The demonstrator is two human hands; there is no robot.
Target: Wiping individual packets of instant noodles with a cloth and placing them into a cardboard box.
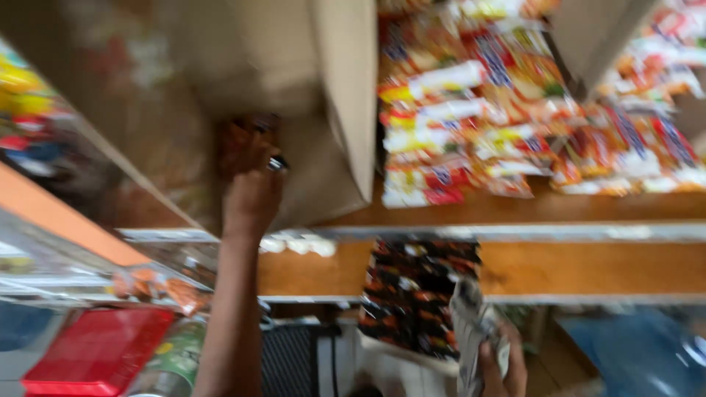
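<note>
The picture is blurred by motion. My left hand [251, 180] reaches up into a large brown cardboard box [323, 95] on a wooden shelf; its fingers are closed on a reddish-brown packet [246, 140] at the box's mouth. A ring shows on one finger. My right hand [504, 364] is low at the bottom, gripping a bundle of grey and white wrappers [471, 323].
Stacks of red, yellow and white snack packets [471, 117] fill the wooden shelf [551, 209] to the right of the box. Dark packets [415, 294] hang below it. A red tray [95, 353] and a green can [173, 360] sit lower left.
</note>
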